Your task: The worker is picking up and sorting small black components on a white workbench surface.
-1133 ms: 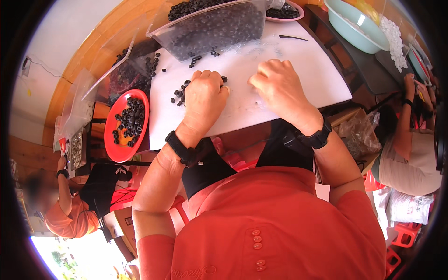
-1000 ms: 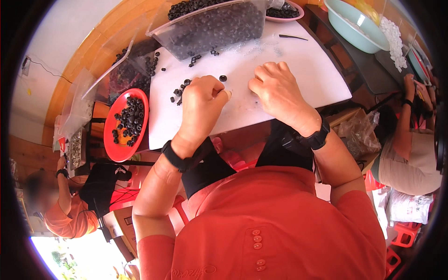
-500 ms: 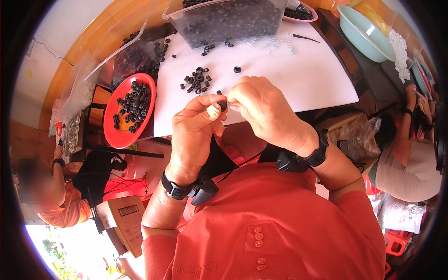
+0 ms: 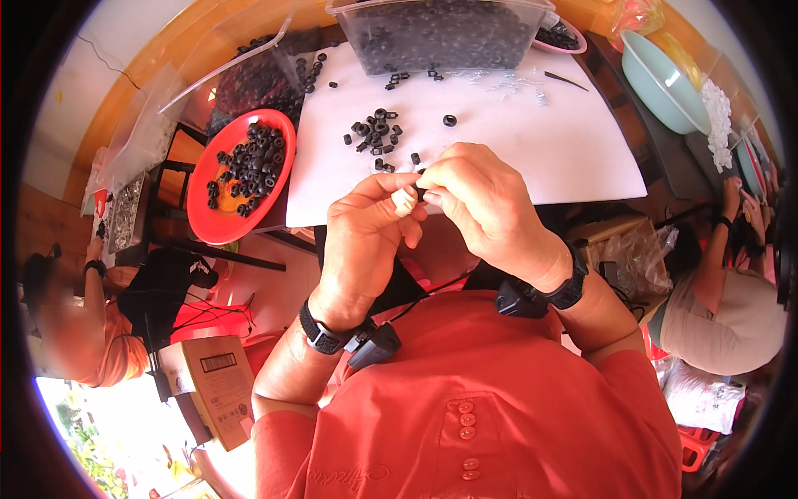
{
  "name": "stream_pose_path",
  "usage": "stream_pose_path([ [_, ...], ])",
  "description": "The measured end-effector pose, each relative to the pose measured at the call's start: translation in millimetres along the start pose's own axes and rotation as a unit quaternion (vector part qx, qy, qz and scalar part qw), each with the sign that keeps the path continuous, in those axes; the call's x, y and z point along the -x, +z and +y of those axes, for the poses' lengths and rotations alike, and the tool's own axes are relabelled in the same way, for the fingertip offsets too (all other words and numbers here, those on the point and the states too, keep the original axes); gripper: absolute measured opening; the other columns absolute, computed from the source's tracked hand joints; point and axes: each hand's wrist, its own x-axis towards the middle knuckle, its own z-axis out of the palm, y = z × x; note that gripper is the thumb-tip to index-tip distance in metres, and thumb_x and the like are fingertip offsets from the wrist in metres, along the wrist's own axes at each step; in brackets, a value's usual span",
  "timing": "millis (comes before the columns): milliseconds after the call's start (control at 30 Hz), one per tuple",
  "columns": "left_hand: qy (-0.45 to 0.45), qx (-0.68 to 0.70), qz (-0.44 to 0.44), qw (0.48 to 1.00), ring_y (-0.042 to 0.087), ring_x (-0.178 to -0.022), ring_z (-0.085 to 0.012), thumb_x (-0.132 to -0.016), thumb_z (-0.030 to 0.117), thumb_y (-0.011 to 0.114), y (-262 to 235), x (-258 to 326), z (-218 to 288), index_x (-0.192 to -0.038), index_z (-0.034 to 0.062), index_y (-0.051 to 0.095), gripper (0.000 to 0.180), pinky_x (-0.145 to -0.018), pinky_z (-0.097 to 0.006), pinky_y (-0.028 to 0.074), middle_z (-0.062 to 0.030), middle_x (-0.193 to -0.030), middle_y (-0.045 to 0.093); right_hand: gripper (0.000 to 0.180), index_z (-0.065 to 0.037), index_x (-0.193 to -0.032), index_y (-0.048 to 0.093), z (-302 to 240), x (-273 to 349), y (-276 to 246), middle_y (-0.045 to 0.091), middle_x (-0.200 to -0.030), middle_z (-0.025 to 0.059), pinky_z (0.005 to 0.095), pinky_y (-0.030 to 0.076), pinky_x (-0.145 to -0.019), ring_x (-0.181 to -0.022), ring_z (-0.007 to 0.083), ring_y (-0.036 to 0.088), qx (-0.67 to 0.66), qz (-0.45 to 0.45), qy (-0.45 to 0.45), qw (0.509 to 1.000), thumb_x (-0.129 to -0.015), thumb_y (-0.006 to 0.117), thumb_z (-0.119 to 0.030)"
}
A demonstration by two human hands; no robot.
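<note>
My left hand and my right hand meet at the near edge of the white tabletop. Between their fingertips is a small black plastic part, mostly hidden by the fingers. My left thumb and fingers close round it, and my right fingers pinch at its side. A cream-coloured wrap shows at my left thumb tip. Just beyond my hands lies a loose pile of small black parts, with a single black ring to its right.
To the left stands a red plate of black rings. A clear tub full of black parts is at the back, near scattered clear bits. A pale blue basin sits far right. Other people work at both sides.
The view has shifted, so table and hands appear a little further right. My hands stay together on the small black part, with my right fingers now closer over it.
</note>
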Motion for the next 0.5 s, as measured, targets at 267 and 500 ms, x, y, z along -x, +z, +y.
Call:
stream_pose_path([
  [267,-0.019,-0.018,-0.012,1.000,0.062,-0.072,-0.0165,-0.095,0.006,0.065,-2.6,13.5,-0.6,-0.111,-0.0068,0.063,0.021,-0.056,-0.026,0.048,-0.0118,-0.093,0.067,0.015,-0.003,-0.089,0.058,-9.4,11.6,-1.1,0.062,-0.082,0.0051,0.0286,0.052,-0.066,-0.075,0.0147,0.065,-0.228,-0.030,0.173,0.958,-0.086,0.072,0.002],
  [500,-0.042,0.038,-0.069,0.996,0.064,-0.072,-0.0179,-0.092,0.006,0.067,-21.2,19.5,-9.1,-0.109,-0.0083,0.063,0.022,-0.049,-0.026,0.048,-0.0146,-0.093,0.068,0.012,-0.003,-0.091,0.059,-10.8,16.2,3.3,0.063,-0.083,0.0018,0.0237,0.050,-0.069,-0.078,0.0095,0.065,-0.479,-0.086,0.338,0.806,-0.090,0.071,-0.004],
])
